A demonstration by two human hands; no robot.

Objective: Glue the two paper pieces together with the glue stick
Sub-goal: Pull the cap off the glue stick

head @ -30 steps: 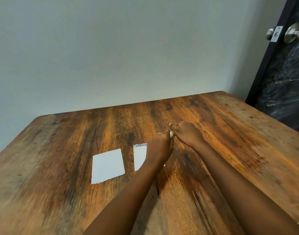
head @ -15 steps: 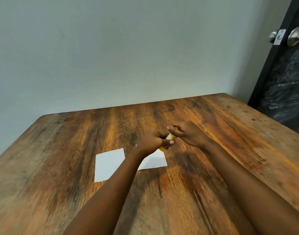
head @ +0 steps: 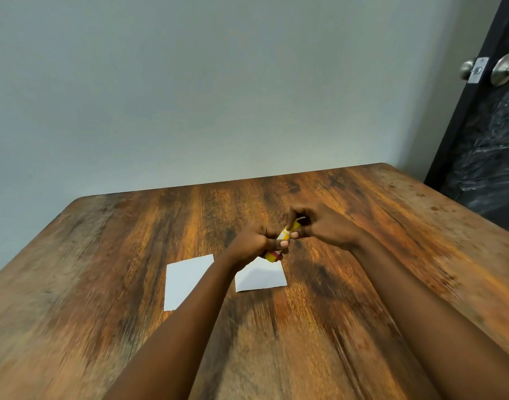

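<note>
Worn brown wooden table (head: 363, 284); two white square sheets lie flat mid-table, left paper piece (head: 184, 281) beside right paper piece (head: 262, 277); above mid-table, left hand (head: 253, 241) grips and right hand (head: 325, 226) pinches the tilted yellow cylindrical glue stick (head: 285, 233).

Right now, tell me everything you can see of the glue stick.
The glue stick is a yellow tube with a white band and some red, likely plastic. It is held in the air, tilted, top end away to the right. The left hand grips its lower half; the right hand pinches its top end. Whether the cap is on is hidden.
</note>
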